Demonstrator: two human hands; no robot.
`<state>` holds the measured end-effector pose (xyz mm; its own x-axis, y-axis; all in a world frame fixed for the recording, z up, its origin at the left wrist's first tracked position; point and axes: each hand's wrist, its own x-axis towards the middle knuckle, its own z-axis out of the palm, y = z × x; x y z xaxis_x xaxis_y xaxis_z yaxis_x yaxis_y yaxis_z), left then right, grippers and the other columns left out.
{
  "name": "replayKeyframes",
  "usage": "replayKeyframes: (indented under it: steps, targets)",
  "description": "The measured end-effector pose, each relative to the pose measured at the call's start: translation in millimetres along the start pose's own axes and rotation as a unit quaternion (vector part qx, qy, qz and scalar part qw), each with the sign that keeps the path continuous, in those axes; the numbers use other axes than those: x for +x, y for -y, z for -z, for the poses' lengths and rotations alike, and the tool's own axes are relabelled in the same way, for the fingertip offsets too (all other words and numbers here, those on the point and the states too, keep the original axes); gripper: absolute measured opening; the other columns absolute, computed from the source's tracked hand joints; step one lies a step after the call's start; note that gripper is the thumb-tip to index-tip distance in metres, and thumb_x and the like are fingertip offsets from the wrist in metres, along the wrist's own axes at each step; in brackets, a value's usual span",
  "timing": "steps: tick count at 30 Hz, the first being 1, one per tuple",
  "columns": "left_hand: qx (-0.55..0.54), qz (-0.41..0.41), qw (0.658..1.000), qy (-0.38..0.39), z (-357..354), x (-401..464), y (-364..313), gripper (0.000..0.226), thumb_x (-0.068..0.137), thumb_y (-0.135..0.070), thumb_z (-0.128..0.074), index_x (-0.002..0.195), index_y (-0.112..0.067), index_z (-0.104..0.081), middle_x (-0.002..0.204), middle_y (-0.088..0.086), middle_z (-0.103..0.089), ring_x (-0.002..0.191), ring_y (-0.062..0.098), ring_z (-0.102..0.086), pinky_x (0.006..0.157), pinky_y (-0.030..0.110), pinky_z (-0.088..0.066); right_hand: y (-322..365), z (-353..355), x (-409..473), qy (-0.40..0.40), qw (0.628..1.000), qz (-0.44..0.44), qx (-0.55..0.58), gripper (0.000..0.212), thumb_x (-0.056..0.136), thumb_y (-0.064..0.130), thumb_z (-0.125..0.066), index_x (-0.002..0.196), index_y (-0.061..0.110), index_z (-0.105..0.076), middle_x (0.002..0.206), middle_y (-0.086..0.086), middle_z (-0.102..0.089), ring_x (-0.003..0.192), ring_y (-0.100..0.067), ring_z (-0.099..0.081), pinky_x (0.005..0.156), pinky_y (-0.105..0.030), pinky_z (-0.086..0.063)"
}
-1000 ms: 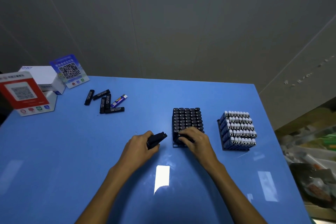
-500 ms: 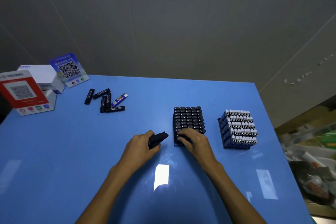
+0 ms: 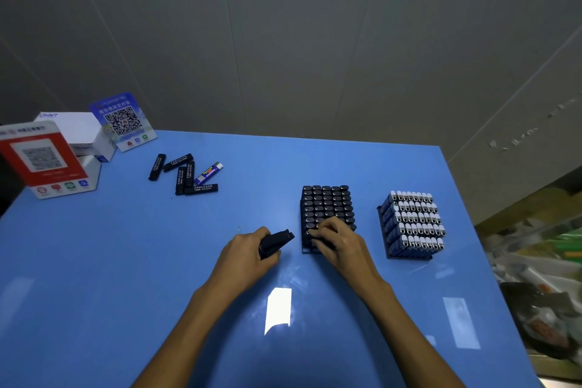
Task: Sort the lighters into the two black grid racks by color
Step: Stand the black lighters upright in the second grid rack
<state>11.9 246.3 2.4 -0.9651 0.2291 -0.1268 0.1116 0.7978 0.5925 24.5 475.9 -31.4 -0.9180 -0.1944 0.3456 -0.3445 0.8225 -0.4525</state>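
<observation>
- On the far left of the table stand two QR-code signs and a white box – off the work path, not in the way.
- Just right of them lie the loose lighters: about five black ones and one blue, still to be sorted. That is the work left, as far as I can judge.
- The left hand is curled round a bunch of black lighters, their ends pointing at the rack.
- The right hand rests on the near rows of the black-lighter rack, fingers bent over a lighter there – whether it pinches it I cannot tell. This rack looks nearly full.
- Well to the right, the rack of blue lighters stands full or close to it; nothing blocks either rack.
</observation>
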Motion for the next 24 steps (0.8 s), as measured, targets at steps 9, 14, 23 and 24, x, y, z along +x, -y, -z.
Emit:
replayKeyframes:
  steps: [9, 14, 23, 24]
  targets:
    - [0.027, -0.038, 0.999, 0.0, -6, -3, -17, 0.02, 0.084, -0.034, -0.065, 0.091, -0.016, -0.058, 0.07, 0.001, -0.062, 0.068, 0.022, -0.06, 0.06, 0.029, -0.041, 20, 28, 6, 0.082, 0.963, -0.125, 0.224, 0.028, 0.084, 0.015, -0.072, 0.109, 0.025, -0.067, 0.092, 0.009, -0.063, 0.073, -0.008, -0.058, 0.072, -0.025, -0.052]
    - [0.031, -0.048, 0.998, -0.001, -14, -5, -28, 0.023, 0.084, -0.038, -0.066, 0.087, -0.019, -0.054, 0.057, -0.009, -0.045, 0.057, 0.012, -0.046, 0.062, 0.03, -0.043, 30, 35, 1, 0.16, 0.885, -0.206, 0.386, 0.026, 0.085, 0.013, -0.072, 0.11, 0.017, -0.068, 0.085, 0.003, -0.066, 0.069, -0.007, -0.059, 0.073, -0.02, -0.051]
    - [0.045, -0.048, 0.998, 0.004, -14, -8, -40, 0.027, 0.082, -0.043, -0.067, 0.084, -0.022, -0.05, 0.056, -0.01, -0.043, 0.051, 0.004, -0.042, 0.055, 0.022, -0.033, 26, 50, -6, 0.145, 0.844, -0.229, 0.463, 0.014, 0.091, 0.006, -0.064, 0.101, -0.003, -0.062, 0.073, 0.002, -0.067, 0.069, -0.019, -0.063, 0.07, -0.027, -0.053]
    - [0.042, -0.044, 0.998, 0.003, -13, -8, -40, 0.026, 0.082, -0.041, -0.068, 0.083, -0.022, -0.05, 0.057, -0.011, -0.044, 0.052, 0.004, -0.043, 0.056, 0.024, -0.035, 23, 53, -7, 0.131, 0.845, -0.233, 0.464, 0.013, 0.091, 0.007, -0.063, 0.099, -0.003, -0.062, 0.073, 0.0, -0.066, 0.068, -0.019, -0.063, 0.07, -0.028, -0.053]
